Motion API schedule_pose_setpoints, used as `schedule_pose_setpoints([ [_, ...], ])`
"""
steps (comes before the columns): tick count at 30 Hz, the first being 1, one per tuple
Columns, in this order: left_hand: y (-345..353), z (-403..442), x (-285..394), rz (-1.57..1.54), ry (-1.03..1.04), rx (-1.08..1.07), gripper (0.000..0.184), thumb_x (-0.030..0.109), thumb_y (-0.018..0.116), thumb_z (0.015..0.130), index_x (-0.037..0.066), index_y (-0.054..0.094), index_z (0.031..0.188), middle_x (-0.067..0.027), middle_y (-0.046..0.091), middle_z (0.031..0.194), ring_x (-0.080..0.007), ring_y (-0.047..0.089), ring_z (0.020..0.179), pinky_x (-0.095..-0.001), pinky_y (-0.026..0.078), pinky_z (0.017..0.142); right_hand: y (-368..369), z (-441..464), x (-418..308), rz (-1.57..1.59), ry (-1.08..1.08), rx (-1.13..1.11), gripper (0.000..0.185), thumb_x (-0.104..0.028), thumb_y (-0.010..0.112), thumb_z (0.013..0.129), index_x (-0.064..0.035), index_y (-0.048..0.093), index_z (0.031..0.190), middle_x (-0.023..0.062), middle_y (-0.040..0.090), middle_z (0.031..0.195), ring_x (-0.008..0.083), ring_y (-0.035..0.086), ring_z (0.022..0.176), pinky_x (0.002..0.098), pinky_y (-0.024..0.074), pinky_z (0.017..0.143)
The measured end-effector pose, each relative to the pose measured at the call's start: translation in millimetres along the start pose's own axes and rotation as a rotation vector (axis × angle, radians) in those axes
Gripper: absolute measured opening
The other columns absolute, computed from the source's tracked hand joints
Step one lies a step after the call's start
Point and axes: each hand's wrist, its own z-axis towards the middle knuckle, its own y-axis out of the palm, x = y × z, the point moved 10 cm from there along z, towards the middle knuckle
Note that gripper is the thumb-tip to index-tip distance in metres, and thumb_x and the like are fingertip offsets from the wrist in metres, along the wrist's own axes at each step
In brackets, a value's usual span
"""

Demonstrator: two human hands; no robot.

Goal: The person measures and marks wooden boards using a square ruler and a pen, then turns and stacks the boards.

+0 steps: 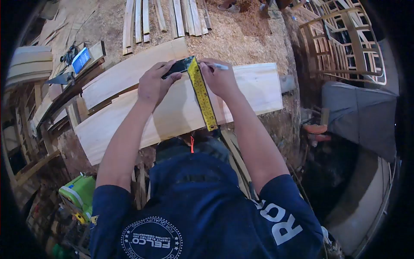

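Note:
A pale wooden board (254,88) lies crosswise in front of my body. Across it rests a try square with a yellow blade (202,97) and a dark stock (181,66), the blade pointing back toward me. My left hand (156,84) is closed around the stock at the board's far edge. On the blade's right side, my right hand (221,80) pinches a pen (219,66) close to the top of the blade. The pen's tip is hidden by my fingers.
Behind lies another wide board (125,71). Long wood strips (185,17) lie farther off on sawdust-covered ground. A blue-labelled item (80,60) sits left. Wooden frames (340,43) and a grey cover (358,112) stand right. A green container (79,192) is at lower left.

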Motion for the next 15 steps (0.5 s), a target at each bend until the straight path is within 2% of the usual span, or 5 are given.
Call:
schedule_pose_setpoints([
  [2, 1, -1, -2, 0.035, 0.032, 0.028, 0.060, 0.060, 0.067, 0.092, 0.021, 0.068, 0.136, -0.0058, 0.071, 0.123, -0.0280, 0.070, 0.109, -0.0387, 0.056, 0.094, -6, -14, -4, 0.015, 0.042, -0.008, 0.018, -0.017, 0.062, 0.099, -0.0017, 0.073, 0.098, 0.0216, 0.072, 0.088, 0.0415, 0.069, 0.083, 0.0476, 0.0545, 0.074],
  [7, -1, -3, -6, -0.003, 0.009, 0.031, 0.058, 0.056, 0.068, 0.092, 0.019, 0.068, 0.137, -0.0070, 0.071, 0.125, -0.0300, 0.068, 0.113, -0.0408, 0.054, 0.097, -27, -106, -17, -0.220, 0.025, -0.144, 0.015, -0.014, 0.063, 0.096, -0.0025, 0.073, 0.096, 0.0200, 0.073, 0.090, 0.0408, 0.069, 0.087, 0.0490, 0.0549, 0.080],
  [9, -2, -4, -6, -0.018, 0.002, 0.010, 0.058, 0.054, 0.069, 0.092, 0.019, 0.067, 0.138, -0.0075, 0.070, 0.126, -0.0308, 0.068, 0.114, -0.0413, 0.053, 0.098, -30, -141, -23, -0.328, 0.112, -0.332, 0.014, -0.013, 0.064, 0.094, -0.0018, 0.072, 0.097, 0.0192, 0.073, 0.092, 0.0405, 0.069, 0.088, 0.0488, 0.0555, 0.082],
  [12, 0, -4, -4, -0.011, -0.011, -0.055, 0.059, 0.054, 0.068, 0.093, 0.018, 0.063, 0.140, -0.0086, 0.068, 0.129, -0.0315, 0.066, 0.117, -0.0420, 0.052, 0.100, -44, -172, -30, -0.233, 0.120, -0.307, 0.014, -0.012, 0.064, 0.093, -0.0017, 0.072, 0.097, 0.0174, 0.074, 0.093, 0.0399, 0.070, 0.089, 0.0474, 0.0561, 0.083],
  [15, -5, -3, -2, -0.005, -0.052, -0.123, 0.054, 0.046, 0.068, 0.096, 0.017, 0.059, 0.141, -0.0112, 0.065, 0.132, -0.0332, 0.064, 0.120, -0.0427, 0.050, 0.102, -49, -173, -6, 0.018, 0.438, -0.181, 0.020, -0.014, 0.064, 0.096, -0.0005, 0.073, 0.107, 0.0169, 0.076, 0.099, 0.0312, 0.073, 0.094, 0.0408, 0.0569, 0.085],
])
